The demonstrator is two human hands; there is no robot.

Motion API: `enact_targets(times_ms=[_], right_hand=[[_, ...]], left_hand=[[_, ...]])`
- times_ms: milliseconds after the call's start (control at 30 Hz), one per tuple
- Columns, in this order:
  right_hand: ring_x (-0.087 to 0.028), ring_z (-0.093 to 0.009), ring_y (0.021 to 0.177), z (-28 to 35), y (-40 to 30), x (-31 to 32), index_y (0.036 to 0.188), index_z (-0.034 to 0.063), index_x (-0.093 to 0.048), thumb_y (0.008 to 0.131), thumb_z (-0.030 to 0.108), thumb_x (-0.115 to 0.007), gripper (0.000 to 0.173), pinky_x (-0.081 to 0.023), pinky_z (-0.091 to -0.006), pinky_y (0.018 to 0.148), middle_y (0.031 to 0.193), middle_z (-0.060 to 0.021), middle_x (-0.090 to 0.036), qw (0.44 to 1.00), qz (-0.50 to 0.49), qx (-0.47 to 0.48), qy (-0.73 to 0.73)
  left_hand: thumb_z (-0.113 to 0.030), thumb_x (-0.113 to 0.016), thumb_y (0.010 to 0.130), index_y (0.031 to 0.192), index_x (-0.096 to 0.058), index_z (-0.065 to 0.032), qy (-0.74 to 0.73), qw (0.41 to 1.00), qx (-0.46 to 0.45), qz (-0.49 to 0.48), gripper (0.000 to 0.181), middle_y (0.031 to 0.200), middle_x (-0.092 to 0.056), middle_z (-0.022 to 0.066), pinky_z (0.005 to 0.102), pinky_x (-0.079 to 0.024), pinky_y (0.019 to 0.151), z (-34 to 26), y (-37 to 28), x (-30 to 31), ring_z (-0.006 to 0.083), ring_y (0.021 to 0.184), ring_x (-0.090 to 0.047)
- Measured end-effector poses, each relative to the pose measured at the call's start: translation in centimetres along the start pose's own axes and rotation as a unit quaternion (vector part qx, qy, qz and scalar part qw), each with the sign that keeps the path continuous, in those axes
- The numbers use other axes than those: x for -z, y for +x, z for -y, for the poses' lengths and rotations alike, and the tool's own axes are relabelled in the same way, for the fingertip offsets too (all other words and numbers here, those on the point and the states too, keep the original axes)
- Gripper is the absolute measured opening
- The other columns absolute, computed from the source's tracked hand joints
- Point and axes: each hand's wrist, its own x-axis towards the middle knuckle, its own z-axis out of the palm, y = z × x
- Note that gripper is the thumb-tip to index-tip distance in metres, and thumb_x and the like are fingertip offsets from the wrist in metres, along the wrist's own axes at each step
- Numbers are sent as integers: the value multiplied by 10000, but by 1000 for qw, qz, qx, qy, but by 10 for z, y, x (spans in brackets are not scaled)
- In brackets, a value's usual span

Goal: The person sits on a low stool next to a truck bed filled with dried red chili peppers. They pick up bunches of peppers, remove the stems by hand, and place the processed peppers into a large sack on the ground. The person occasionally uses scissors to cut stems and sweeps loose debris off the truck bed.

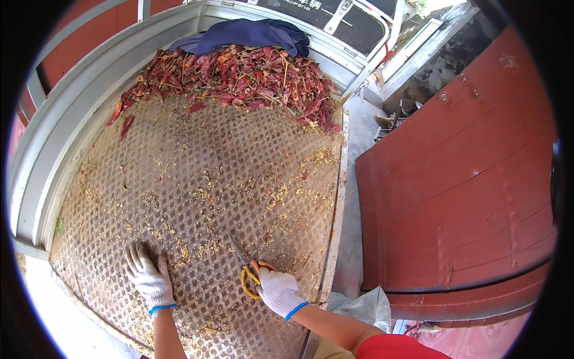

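My left hand [150,276], in a white knit glove with a blue cuff, rests flat on the patterned metal truck bed [170,202], fingers slightly spread and holding nothing. To its right, my right hand [277,287], gloved alike, holds a pair of scissors [249,268] by one of the handles, which are orange and yellow. Their blades point away from me, over the bed. Dried red chili peppers [251,80] with stems lie heaped at the far end, and a dark blue cloth [242,36] lies along the back of the heap.
Pale seeds [184,251] and stem bits are scattered across the bed. Metal side panels [76,107] rise at the left and back. Beyond the right edge stands a red wooden door [457,188], with a translucent plastic bag [365,307] low beside the bed.
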Motion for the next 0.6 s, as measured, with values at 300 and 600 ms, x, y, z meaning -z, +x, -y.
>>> enact_targets(times_ms=[300,600], right_hand=[[-733,-264,695,-37,23,69,1102,57,-675,890,265,-637,300,-612,-392,623,817,-138,-730,992,71,99,33],[-711,-324,814,-179,91,128,1302,-25,-540,1019,105,-504,313,-601,-416,666,1002,-228,-686,939,-223,132,224]], left_hand=[[-414,-619,971,1515,-432,-42,-14,1000,2,-23,685,1577,-440,175,532,-268,1228,6,0,0,349,1489,-370],[-446,-586,981,1494,-456,-39,-11,998,-12,-57,668,1514,-506,194,564,-323,1185,10,-3,-3,403,1428,-440]])
